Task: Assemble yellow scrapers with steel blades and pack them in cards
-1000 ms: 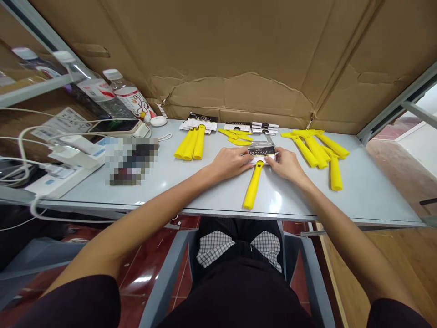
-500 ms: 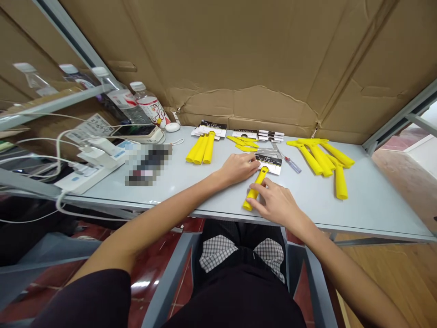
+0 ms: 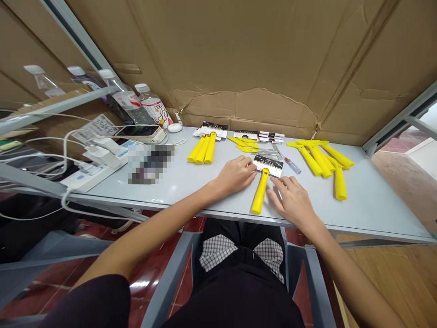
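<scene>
In front of me lies a yellow-handled tool [image 3: 260, 193], its handle pointing toward the table's front edge. A black-and-white printed card [image 3: 273, 167] covers its head end. My left hand [image 3: 236, 175] rests on the table with bent fingers closed at the card's left edge. Just right of the handle is my right hand [image 3: 290, 197], fingers spread and apart from the tool. Behind the card are several thin metal blades [image 3: 268, 151] and a screwdriver [image 3: 292, 166] with a clear handle. Loose yellow pieces [image 3: 246, 145] lie beside the blades.
Carded yellow tools [image 3: 205, 148] lie left; several bare yellow handles [image 3: 319, 157] are piled right. Stacked cards [image 3: 271, 136] sit at the back. A power strip [image 3: 92, 175] with cables, a phone [image 3: 138, 131] and bottles [image 3: 153, 107] occupy the left. Cardboard [image 3: 221, 59] walls the back.
My right hand has let go of the yellow handle and moved right, fingers opening. The handle has swung slightly right at its lower end. My left hand stays by the card.
</scene>
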`<state>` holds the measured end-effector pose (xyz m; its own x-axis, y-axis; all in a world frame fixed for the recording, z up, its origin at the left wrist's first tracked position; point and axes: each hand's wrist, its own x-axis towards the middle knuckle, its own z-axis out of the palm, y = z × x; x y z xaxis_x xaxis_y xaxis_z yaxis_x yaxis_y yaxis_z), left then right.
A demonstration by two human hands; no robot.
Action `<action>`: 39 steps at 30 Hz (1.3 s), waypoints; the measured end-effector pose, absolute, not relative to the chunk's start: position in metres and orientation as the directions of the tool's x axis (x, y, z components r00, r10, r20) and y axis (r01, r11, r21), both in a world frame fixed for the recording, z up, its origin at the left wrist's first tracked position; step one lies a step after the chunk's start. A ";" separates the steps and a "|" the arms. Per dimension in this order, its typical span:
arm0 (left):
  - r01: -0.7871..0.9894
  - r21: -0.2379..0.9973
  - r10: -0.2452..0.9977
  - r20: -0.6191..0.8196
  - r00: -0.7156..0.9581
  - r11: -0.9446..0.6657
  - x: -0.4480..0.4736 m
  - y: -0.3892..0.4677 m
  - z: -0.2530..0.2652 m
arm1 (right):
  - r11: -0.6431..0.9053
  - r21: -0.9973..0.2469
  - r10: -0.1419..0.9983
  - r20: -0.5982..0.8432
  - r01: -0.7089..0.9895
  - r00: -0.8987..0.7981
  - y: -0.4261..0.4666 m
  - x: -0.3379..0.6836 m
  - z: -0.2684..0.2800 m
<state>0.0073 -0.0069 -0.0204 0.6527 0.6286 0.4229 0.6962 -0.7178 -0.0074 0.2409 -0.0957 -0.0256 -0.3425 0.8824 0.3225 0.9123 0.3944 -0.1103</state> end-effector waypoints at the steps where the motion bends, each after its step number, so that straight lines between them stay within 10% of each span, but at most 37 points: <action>1: 0.699 0.011 0.636 0.424 0.644 -0.715 0.005 -0.018 -0.022 | 0.359 -0.077 0.884 0.347 0.930 -0.312 -0.097 0.245 -0.031; 6: 0.682 0.207 0.691 0.430 0.581 -0.702 0.000 -0.059 -0.045 | 0.322 -0.040 0.899 0.327 0.946 -0.292 -0.105 0.254 -0.056; 21: 0.791 0.109 0.798 0.129 0.589 -0.602 0.008 -0.067 -0.049 | 0.208 -0.065 0.971 0.138 0.976 -0.198 -0.107 0.245 -0.055; 31: 0.813 0.331 0.878 0.145 0.457 -0.478 0.025 -0.070 -0.033 | 0.228 -0.053 0.969 0.111 0.972 -0.221 -0.095 0.240 -0.053; 39: 0.894 0.219 0.911 0.227 0.344 -0.392 0.068 -0.075 -0.007 | 0.222 -0.036 0.965 0.151 0.975 -0.214 -0.098 0.241 -0.058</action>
<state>0.0683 -0.0750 -0.0071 0.3436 0.9113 0.2268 0.8937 -0.3915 0.2191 0.2407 -0.0984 -0.0577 -0.2138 0.9651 0.1513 0.9745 0.2215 -0.0355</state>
